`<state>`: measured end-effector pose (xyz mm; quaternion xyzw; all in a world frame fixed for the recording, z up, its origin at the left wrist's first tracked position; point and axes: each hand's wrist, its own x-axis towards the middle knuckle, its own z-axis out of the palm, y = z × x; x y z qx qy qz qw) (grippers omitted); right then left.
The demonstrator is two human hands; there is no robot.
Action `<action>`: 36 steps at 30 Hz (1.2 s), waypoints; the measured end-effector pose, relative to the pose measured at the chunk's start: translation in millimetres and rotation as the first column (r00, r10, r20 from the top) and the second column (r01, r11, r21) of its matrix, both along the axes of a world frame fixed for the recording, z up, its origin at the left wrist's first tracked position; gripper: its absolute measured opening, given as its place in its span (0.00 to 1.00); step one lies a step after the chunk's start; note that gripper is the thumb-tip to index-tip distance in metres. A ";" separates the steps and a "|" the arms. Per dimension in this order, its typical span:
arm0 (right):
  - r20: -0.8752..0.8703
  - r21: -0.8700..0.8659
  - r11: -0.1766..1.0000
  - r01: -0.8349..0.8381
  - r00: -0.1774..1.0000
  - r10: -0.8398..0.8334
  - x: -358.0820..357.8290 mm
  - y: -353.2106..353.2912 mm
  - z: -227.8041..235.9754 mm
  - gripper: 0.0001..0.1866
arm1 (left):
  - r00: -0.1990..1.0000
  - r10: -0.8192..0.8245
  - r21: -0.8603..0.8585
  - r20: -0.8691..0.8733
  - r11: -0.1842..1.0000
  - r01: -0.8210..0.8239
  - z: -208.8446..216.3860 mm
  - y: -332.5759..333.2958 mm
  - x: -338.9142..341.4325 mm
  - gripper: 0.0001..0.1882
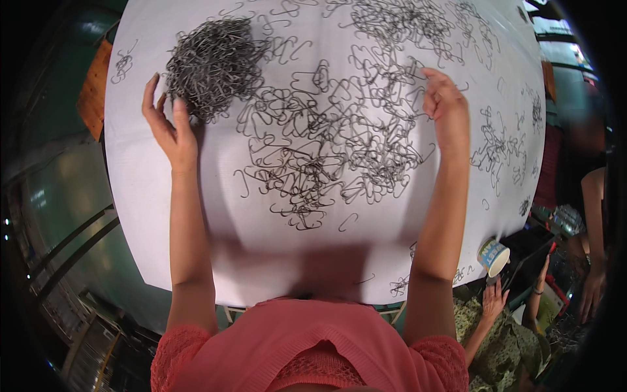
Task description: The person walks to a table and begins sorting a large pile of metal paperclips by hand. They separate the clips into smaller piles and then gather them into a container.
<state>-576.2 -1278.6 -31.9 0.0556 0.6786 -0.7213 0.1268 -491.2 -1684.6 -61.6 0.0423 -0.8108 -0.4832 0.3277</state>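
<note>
A dense heap of dark wire hooks (215, 65) rises at the far left of the white tabletop. Against its near left side rests my left hand (171, 127), thumb and fingers apart, holding nothing. Many more S-shaped wire hooks (320, 130) lie loosely tangled across the middle of the table. At their right edge is my right hand (447, 104), its fingers half bent with the index finger reaching toward the hooks and a gap above the thumb. No hook shows clearly in it. One single hook (348, 223) lies apart, nearer to me.
Looser hooks (503, 147) are scattered along the right side, and another cluster (405, 23) lies at the far edge. A paper cup (494, 257) stands at the near right corner. Beside it is another person's hand (494, 300). More people sit at the right.
</note>
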 end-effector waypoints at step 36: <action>-0.065 0.640 0.768 0.005 0.997 0.047 101.9 55.1 58.0 0.10 | 0.972 0.235 0.348 -0.011 0.912 -0.217 -15.5 -22.5 -8.9 0.18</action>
